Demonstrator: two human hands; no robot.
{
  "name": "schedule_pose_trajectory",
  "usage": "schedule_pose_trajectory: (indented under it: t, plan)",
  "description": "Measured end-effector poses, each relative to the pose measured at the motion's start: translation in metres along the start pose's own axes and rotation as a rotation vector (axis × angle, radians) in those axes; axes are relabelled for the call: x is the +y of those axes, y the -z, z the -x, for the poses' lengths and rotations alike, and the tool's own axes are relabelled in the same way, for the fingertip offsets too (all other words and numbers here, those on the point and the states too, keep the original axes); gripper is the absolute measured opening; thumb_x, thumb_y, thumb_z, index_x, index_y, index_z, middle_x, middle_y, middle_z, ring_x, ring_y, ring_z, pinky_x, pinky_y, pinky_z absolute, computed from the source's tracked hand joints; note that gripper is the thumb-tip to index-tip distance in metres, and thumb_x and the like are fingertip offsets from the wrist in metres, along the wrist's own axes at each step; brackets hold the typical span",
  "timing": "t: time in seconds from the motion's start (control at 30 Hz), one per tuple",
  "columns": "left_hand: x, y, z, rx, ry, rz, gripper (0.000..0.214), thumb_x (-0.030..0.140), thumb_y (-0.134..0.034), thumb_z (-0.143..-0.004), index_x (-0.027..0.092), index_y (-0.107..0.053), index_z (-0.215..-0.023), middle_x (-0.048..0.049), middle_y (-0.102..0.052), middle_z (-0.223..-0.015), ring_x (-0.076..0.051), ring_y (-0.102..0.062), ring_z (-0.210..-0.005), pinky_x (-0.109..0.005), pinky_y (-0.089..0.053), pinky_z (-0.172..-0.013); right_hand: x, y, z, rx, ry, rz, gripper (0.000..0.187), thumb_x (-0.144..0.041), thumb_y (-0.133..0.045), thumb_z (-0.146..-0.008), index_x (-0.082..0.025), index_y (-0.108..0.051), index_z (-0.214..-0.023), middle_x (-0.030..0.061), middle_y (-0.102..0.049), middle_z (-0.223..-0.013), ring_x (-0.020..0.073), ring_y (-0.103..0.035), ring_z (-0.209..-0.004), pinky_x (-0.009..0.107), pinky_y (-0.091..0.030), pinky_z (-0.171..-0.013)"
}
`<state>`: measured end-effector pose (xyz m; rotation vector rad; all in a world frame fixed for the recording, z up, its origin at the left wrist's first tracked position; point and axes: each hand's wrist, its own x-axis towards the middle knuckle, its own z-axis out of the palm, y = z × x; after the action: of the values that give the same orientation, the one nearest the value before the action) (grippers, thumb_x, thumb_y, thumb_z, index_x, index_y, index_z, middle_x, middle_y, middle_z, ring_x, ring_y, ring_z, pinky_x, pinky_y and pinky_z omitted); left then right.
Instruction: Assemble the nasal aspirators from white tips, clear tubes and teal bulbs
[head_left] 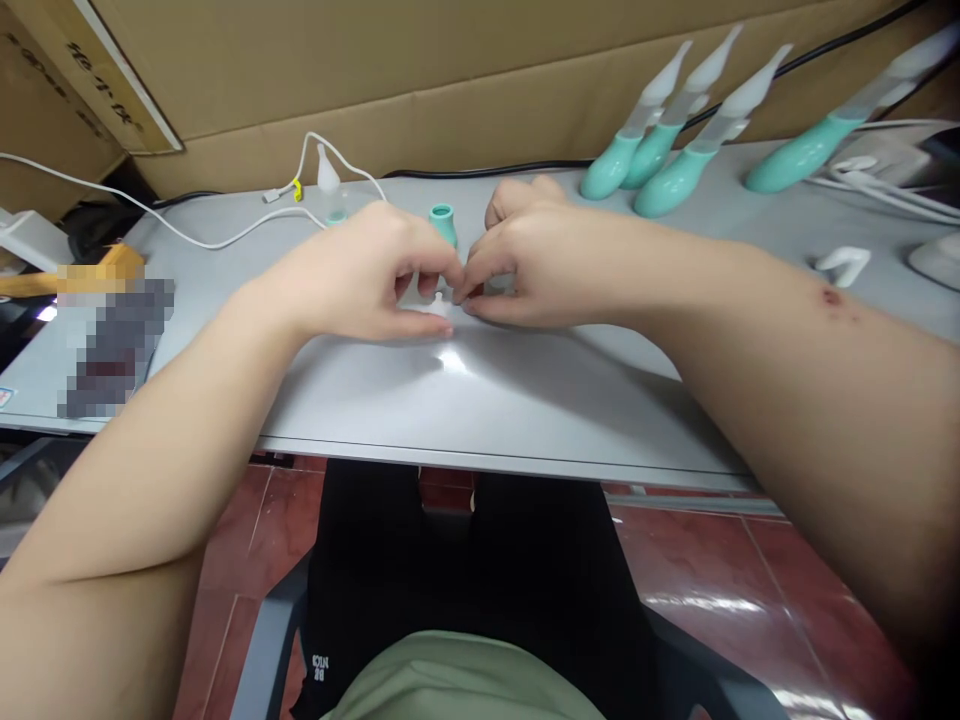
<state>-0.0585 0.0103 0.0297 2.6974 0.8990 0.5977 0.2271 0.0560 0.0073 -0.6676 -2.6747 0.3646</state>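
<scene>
My left hand [371, 275] and my right hand [529, 262] meet at the middle of the grey table [480, 400], fingertips pinched together over a small clear-white plastic piece [439, 303] that rests on the surface. Both hands are closed on it; most of the piece is hidden by my fingers. Just behind my fingers stands a small teal cap [443, 222]. A clear pointed tip [328, 178] stands further back on the left.
Several teal bulbs with clear pointed nozzles [675, 140] lie at the back right, another [825, 135] further right. White cables [225, 235] cross the back left; a white part [844, 263] lies at right. Cardboard [450, 80] walls the far edge.
</scene>
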Motion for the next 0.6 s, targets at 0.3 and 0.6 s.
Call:
schedule_pose_trajectory:
  t: [0.3, 0.6]
  plan:
    - [-0.002, 0.0, 0.006, 0.018, 0.223, 0.266, 0.018, 0.016, -0.095, -0.099, 0.026, -0.084, -0.089, -0.0002, -0.083, -0.08, -0.024, -0.08, -0.077, -0.042, -0.067, -0.076, -0.011, 0.005, -0.003, 0.14, -0.083, -0.032, 0.016, -0.017, -0.095, -0.101, -0.033, -0.099, -0.101, 0.0093, -0.083, -0.092, 0.0419, -0.075, -0.13, 0.054, -0.062, -0.115]
    - [-0.021, 0.003, 0.002, 0.283, 0.328, 0.39, 0.043, 0.051, -0.11, -0.097, 0.029, -0.076, -0.084, -0.004, -0.088, -0.089, -0.033, -0.092, -0.094, -0.057, -0.081, -0.093, -0.023, 0.005, -0.008, 0.493, -0.295, -0.564, 0.024, -0.045, -0.12, -0.087, -0.036, -0.098, -0.092, 0.0048, -0.097, -0.106, 0.0378, -0.087, -0.103, 0.055, -0.077, -0.104]
